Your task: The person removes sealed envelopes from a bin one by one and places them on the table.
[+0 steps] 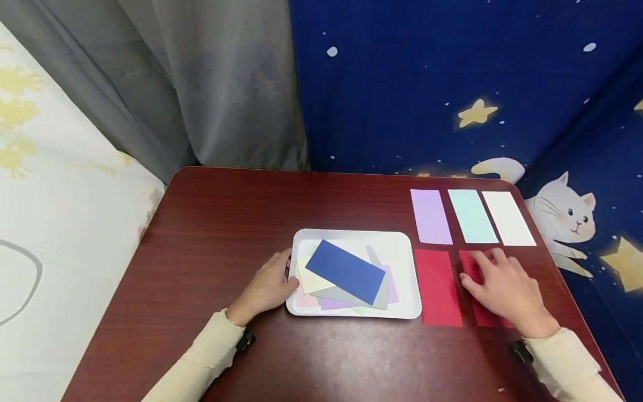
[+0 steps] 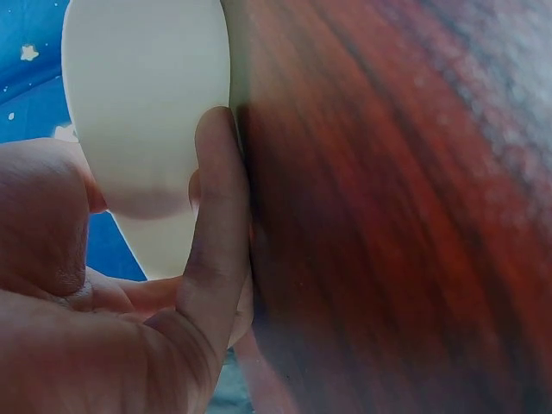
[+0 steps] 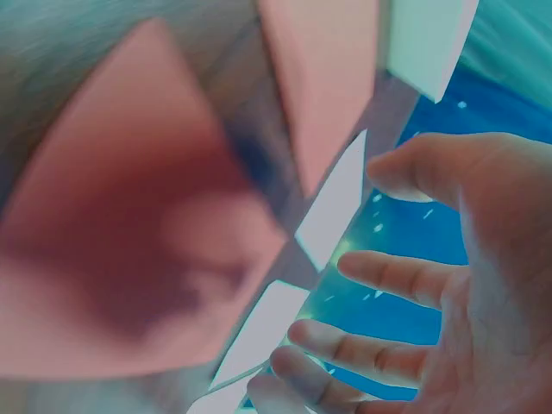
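Note:
My left hand (image 1: 268,285) holds the left edge of a white tray (image 1: 404,268), its thumb at the rim and the other fingers along the side. In the left wrist view that hand's fingers are around the pale tray wall (image 2: 147,103). A dark blue card (image 1: 346,272) tops a loose pile of pastel cards in the tray. My right hand (image 1: 507,287) is over the right-hand red card (image 1: 484,316) and partly hides it. Seen from the right wrist, its fingers are spread with nothing between them. Another red card (image 1: 439,287) lies between that hand and the tray.
Behind the red cards lie a lilac card (image 1: 432,216), a mint card (image 1: 473,216) and a white card (image 1: 509,218) in a row. The reddish-brown table (image 1: 226,212) ends at a blue star-patterned curtain (image 1: 392,89) and a grey curtain (image 1: 236,84).

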The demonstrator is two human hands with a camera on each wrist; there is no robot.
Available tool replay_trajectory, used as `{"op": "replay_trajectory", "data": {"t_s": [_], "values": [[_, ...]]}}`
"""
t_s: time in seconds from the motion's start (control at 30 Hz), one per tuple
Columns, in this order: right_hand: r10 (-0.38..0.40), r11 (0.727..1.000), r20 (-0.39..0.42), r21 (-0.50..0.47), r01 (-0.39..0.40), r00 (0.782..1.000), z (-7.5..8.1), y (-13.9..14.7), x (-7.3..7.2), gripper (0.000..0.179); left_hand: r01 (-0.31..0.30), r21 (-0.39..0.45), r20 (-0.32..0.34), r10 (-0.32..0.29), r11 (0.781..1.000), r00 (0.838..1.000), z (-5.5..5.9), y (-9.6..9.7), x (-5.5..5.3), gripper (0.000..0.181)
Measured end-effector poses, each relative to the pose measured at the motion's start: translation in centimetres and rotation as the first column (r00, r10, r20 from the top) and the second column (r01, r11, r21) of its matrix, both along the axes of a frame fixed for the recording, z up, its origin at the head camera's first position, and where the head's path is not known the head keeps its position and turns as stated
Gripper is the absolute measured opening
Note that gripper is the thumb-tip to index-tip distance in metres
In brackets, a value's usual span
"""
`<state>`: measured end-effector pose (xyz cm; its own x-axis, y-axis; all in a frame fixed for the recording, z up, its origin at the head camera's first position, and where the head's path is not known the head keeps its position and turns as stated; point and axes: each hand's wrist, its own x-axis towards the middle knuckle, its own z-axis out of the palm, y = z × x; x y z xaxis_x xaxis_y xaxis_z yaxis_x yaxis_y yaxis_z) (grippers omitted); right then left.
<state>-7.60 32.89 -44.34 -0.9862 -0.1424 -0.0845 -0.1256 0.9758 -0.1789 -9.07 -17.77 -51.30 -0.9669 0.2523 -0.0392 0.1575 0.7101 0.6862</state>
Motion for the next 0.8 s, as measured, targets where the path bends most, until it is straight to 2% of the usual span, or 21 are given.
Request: {"op": "replay_trajectory", "data": {"t_s": [0.2, 0.37, 0.6, 0.73, 0.8], "values": [[0.058, 0.998, -0.116, -0.026, -0.061, 0.992, 0.7, -3.1, -1.1, 0.054, -0.009, -0.001, 0.000, 0.009, 1.000, 1.000, 0.2, 0.0, 0.1, 0.068], [0.095, 0.994, -0.155, -0.034, -0.101, 0.983, 1.3, -5.6, -2.0, 0.051, -0.013, -0.001, 0.003, 0.013, 1.000, 1.000, 0.4, 0.2, 0.1, 0.068], [0.163, 0.985, -0.198, -0.027, -0.172, 0.967, 1.9, -8.9, -3.0, 0.050, -0.034, -0.020, 0.003, 0.034, 0.999, 0.999, -0.6, 0.1, -0.1, 0.070], [0.187, 0.980, -0.220, -0.029, -0.198, 0.957, 2.1, -10.5, -3.6, 0.048, -0.027, -0.017, 0.007, 0.027, 0.999, 1.000, 0.4, 0.3, 0.2, 0.069], [0.199, 0.977, -0.229, -0.034, -0.212, 0.953, 2.1, -11.3, -3.8, 0.046, -0.017, -0.015, -0.004, 0.017, 1.000, 1.000, 0.5, 0.3, 0.2, 0.067]]}}
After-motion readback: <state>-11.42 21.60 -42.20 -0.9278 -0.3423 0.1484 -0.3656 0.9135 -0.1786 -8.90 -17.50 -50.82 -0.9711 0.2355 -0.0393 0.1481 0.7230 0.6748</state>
